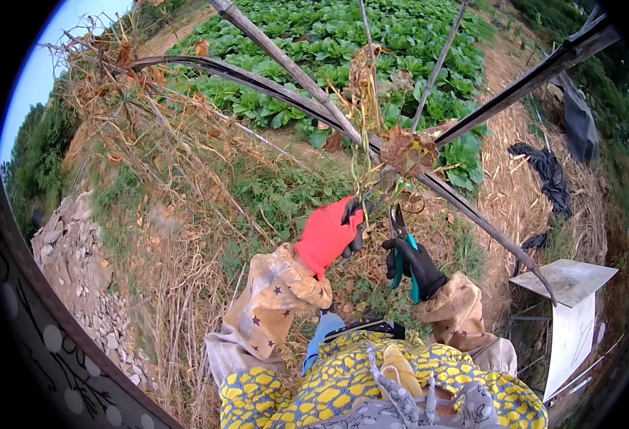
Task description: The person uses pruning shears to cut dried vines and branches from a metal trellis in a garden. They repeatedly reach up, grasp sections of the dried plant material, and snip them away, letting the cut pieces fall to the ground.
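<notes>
My left hand [331, 231], in a red and black work glove, has its fingers curled around thin, partly green vine stems [365, 166]. My right hand [424, 268], in a black glove, grips pruning shears [413, 254] by their teal handles. The blades point up at the vine, just right of my left hand; whether they touch a stem I cannot tell. Above both hands, several poles [314, 88] cross, with a withered brown leaf [408, 152] hanging at the crossing.
A heap of dry vines [127, 102] hangs over poles on the left, above rubble [86, 289]. Leafy green crops [293, 37] grow beyond. On the right lie black plastic sheeting [547, 171] and a pale board [566, 281]. A curved pole [486, 228] slants down past my right hand.
</notes>
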Tool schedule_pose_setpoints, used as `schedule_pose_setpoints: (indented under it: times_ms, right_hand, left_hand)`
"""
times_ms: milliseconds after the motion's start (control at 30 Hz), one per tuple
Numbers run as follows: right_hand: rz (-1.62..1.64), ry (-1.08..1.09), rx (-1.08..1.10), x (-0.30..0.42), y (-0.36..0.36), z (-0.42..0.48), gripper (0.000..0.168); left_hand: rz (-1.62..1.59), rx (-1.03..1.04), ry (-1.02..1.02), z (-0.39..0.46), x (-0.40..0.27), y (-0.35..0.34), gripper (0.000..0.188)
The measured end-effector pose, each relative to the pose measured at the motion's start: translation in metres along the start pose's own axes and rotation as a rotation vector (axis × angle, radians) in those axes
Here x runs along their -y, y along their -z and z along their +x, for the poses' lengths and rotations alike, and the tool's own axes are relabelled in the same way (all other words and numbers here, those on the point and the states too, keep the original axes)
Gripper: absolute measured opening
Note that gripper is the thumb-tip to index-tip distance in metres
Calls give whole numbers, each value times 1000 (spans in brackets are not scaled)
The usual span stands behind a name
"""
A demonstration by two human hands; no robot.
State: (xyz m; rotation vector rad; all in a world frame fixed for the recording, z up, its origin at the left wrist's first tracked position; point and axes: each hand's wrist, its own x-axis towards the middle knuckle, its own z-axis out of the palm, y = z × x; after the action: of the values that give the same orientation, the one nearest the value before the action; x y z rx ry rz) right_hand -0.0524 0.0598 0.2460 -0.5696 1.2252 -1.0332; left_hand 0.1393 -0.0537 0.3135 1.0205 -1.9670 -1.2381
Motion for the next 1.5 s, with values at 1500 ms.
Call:
schedule_pose_setpoints:
  times_ms: [1500]
  right_hand:
    - [-621, 366, -43, -10, 22, 37, 26]
  left_hand:
    - [1013, 148, 525, -192, 230, 50, 34]
